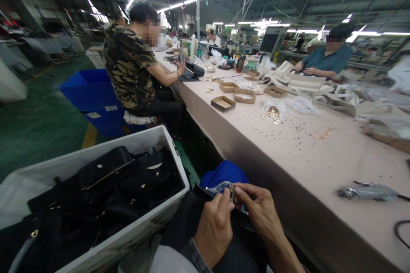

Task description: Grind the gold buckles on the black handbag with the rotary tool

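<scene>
we have the small plate (232, 194) up between both hands, over the black piece (246, 239) at our lap, just beside the bin (166, 136). our left hand (215, 224) pinches it from one side, thumb and finger closed; our right hand (259, 204) seems to grip it from the other, though we cannot tell how firmly. we judge the step in hand to be turning or settling the plate by fingertip; the next move would call for a light, steady pinch and a check of which way it faces. the plate looks metallic, dull gold, narrow and roughly upright, with a dark slot or hollow in its face. our fingers cover its ends, so its full outline is hidden.
</scene>
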A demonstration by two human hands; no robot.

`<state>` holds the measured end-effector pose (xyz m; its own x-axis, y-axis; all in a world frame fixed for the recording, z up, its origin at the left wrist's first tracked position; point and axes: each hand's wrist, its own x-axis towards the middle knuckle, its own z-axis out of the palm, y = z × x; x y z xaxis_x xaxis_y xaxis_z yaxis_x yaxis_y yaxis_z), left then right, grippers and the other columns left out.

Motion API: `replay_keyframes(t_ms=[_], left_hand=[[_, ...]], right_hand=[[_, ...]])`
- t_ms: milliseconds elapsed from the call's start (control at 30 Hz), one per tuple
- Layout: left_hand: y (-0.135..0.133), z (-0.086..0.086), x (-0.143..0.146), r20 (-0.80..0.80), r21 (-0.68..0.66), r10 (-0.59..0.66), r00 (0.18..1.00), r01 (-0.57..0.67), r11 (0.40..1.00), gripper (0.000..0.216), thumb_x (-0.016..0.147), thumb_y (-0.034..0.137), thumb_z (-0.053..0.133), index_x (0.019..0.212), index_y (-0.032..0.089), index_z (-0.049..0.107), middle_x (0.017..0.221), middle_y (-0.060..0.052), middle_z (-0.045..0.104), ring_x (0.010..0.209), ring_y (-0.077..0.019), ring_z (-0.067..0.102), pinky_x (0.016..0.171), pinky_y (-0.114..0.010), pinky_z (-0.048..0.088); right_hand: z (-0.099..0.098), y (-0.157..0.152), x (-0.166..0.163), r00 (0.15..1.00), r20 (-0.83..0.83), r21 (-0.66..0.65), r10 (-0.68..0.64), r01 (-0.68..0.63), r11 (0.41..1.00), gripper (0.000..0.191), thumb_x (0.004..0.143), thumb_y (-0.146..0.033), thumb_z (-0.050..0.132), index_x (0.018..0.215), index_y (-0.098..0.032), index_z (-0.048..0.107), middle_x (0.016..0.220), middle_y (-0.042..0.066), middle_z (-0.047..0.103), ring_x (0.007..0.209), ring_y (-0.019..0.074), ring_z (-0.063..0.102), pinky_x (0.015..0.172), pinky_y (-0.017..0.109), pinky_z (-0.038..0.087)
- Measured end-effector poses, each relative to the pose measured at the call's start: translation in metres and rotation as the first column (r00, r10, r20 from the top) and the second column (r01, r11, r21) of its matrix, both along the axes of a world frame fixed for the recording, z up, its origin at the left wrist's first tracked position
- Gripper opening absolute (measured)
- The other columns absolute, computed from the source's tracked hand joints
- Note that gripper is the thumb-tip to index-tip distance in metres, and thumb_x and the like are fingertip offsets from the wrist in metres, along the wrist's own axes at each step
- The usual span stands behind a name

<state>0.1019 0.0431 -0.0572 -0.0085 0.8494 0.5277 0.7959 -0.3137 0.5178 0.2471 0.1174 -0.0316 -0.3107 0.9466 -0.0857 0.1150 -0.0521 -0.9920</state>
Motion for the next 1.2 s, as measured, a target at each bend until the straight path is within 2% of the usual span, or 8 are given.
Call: replay_keyframes(t_ms=[133,267,400,533,700,900,1067,1200], left_hand=[[0.001,0.011,-0.007,0.123,-0.122,-0.079,0.989,0.094,0.988,0.038,0.101,0.007,0.041,0.132,0.007,0.064,0.098,-0.016,0.074,0.085,-0.0268,0.075,0.072,-0.037,0.065],[-0.001,0.019,-0.013,0.175,-0.142,-0.099,0.980,0.125,0.982,0.037,0.103,0.010,0.039,0.128,0.013,0.067,0.094,-0.013,0.073,0.079,-0.0229,0.074,0.067,-0.031,0.061],[-0.002,0.022,-0.018,0.227,-0.180,-0.124,0.966,0.167,0.969,0.038,0.104,0.012,0.035,0.126,0.012,0.067,0.090,-0.012,0.072,0.073,-0.0212,0.072,0.063,-0.030,0.059],[-0.002,0.019,-0.021,0.249,-0.178,-0.156,0.956,0.203,0.963,0.038,0.104,0.013,0.036,0.124,0.010,0.068,0.091,-0.014,0.072,0.079,-0.0235,0.073,0.062,-0.031,0.058],[0.000,0.009,-0.019,0.222,-0.123,-0.153,0.963,0.183,0.975,0.040,0.102,0.010,0.036,0.132,0.007,0.063,0.096,-0.015,0.074,0.083,-0.0255,0.073,0.072,-0.037,0.061],[-0.001,0.008,-0.014,0.209,-0.173,-0.109,0.972,0.146,0.974,0.041,0.102,0.010,0.035,0.131,0.006,0.064,0.097,-0.016,0.073,0.085,-0.0267,0.072,0.076,-0.039,0.061],[-0.004,0.018,-0.011,0.236,-0.234,-0.039,0.971,0.096,0.967,0.040,0.104,0.012,0.033,0.122,0.008,0.068,0.093,-0.016,0.073,0.076,-0.0254,0.071,0.065,-0.036,0.057],[-0.004,0.025,-0.010,0.267,-0.252,-0.015,0.963,0.085,0.964,0.037,0.104,0.015,0.034,0.113,0.011,0.070,0.091,-0.016,0.073,0.071,-0.0235,0.070,0.057,-0.033,0.052]], right_hand=[[-0.005,0.001,0.001,1.000,-0.027,-0.030,0.014,-0.014,0.999,0.041,0.091,-0.051,0.077,0.104,-0.013,0.084,0.073,0.005,0.071,0.066,0.0168,0.061,0.066,0.028,0.051],[-0.008,0.001,0.000,0.999,-0.039,-0.050,0.011,-0.013,0.999,0.039,0.090,-0.049,0.079,0.104,-0.013,0.084,0.073,0.004,0.071,0.064,0.0159,0.061,0.065,0.027,0.051],[-0.005,-0.001,-0.002,0.999,-0.050,-0.070,0.010,-0.013,0.997,0.038,0.089,-0.049,0.080,0.102,-0.013,0.084,0.071,0.004,0.070,0.064,0.0158,0.061,0.064,0.027,0.051],[-0.003,-0.003,-0.005,0.999,-0.048,-0.063,0.015,-0.018,0.998,0.036,0.090,-0.048,0.079,0.101,-0.014,0.085,0.072,0.004,0.070,0.064,0.0152,0.060,0.064,0.026,0.050],[-0.002,-0.004,-0.006,0.999,-0.041,-0.064,0.035,-0.038,0.997,0.036,0.092,-0.049,0.077,0.102,-0.015,0.085,0.072,0.004,0.070,0.064,0.0149,0.059,0.063,0.026,0.049],[-0.005,-0.002,-0.006,1.000,-0.014,-0.048,-0.012,0.012,0.999,0.041,0.089,-0.051,0.079,0.111,-0.016,0.084,0.076,0.005,0.074,0.065,0.0166,0.063,0.064,0.027,0.053],[-0.007,-0.006,-0.003,0.999,0.050,0.012,-0.002,0.001,1.000,0.038,0.090,-0.049,0.078,0.114,-0.020,0.084,0.103,0.010,0.079,0.093,0.0251,0.073,0.085,0.033,0.059],[-0.007,-0.011,0.000,0.994,0.096,0.051,0.061,-0.066,0.997,0.044,0.090,-0.047,0.078,0.126,-0.021,0.079,0.105,0.010,0.079,0.100,0.0288,0.074,0.096,0.040,0.059]])
